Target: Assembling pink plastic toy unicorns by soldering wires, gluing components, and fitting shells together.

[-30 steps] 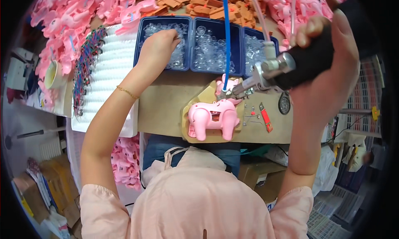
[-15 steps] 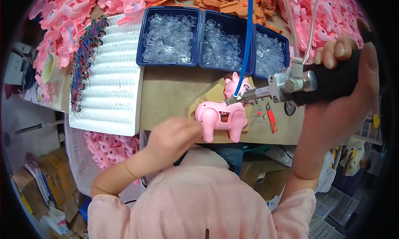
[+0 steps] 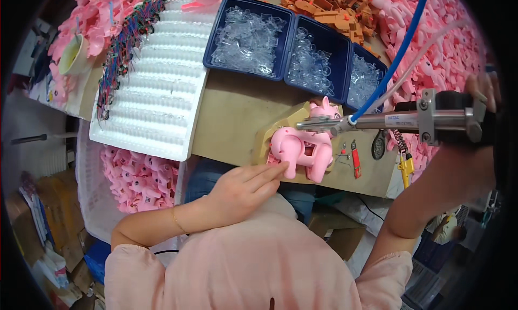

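Note:
A pink plastic pony toy (image 3: 302, 148) lies on its side in a tan shaped block (image 3: 264, 140) at the bench's near edge. The fingertips of my left hand (image 3: 243, 191) rest against its leg, fingers stretched out and nothing held. My right hand (image 3: 482, 91), partly dark and blurred at the right rim, is closed round the black handle of a pneumatic tool (image 3: 399, 121). This tool has a long metal barrel and a blue air hose (image 3: 410, 35). Its narrow tip reaches over the pony's neck; whether it touches cannot be seen.
Three blue bins (image 3: 294, 67) of clear plastic parts stand behind the pony. Left lies a white ribbed tray (image 3: 167, 78) with wired parts (image 3: 121, 56). A red cutter (image 3: 356, 159) lies to the right. Pink shells (image 3: 431, 67), orange parts (image 3: 334, 11) and a white crate (image 3: 94, 186) surround the bench.
My left hand has moved right, its fingers straightening onto the pony's leg. My right hand has swung farther right and turned the tool, so its barrel now lies nearly level. The view has shifted.

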`<move>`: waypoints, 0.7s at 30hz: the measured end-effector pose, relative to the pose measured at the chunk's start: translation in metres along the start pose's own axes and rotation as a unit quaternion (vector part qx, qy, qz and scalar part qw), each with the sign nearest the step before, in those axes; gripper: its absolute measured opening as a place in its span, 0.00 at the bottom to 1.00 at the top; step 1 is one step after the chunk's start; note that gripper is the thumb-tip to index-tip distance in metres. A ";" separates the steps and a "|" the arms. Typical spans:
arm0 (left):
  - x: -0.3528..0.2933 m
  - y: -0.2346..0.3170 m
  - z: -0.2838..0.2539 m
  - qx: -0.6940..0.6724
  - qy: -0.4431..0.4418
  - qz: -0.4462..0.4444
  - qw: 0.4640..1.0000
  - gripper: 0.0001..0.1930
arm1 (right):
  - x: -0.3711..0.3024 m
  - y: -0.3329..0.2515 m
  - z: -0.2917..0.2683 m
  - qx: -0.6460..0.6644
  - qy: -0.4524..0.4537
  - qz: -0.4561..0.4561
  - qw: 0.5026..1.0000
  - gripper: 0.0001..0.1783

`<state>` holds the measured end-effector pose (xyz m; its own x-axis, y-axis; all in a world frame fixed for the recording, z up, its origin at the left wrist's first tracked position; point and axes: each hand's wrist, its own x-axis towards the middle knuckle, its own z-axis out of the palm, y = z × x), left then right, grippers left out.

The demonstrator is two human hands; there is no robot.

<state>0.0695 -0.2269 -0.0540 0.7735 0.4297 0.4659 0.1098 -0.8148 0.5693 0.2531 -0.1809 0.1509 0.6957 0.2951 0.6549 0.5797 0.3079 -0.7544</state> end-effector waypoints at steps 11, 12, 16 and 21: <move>-0.013 0.009 0.021 0.010 0.040 -0.021 0.999 0.07 | -0.011 0.020 -0.015 0.266 -0.299 0.096 0.912 0.23; -0.013 0.009 0.021 0.019 0.034 -0.022 0.999 0.08 | -0.011 0.020 -0.014 0.266 -0.300 0.096 0.911 0.23; -0.012 0.010 0.020 0.043 0.029 -0.018 0.998 0.10 | -0.012 0.021 -0.010 0.249 -0.243 0.172 0.922 0.21; -0.010 0.014 0.021 0.078 0.010 0.012 0.997 0.10 | -0.029 0.021 -0.011 0.270 -0.331 0.182 0.886 0.12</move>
<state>0.0762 -0.2509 -0.0656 0.7643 0.4164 0.4923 0.1890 -0.8746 0.4465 0.2498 -0.1931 0.1158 0.2906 0.8741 0.3892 -0.0439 0.4185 -0.9071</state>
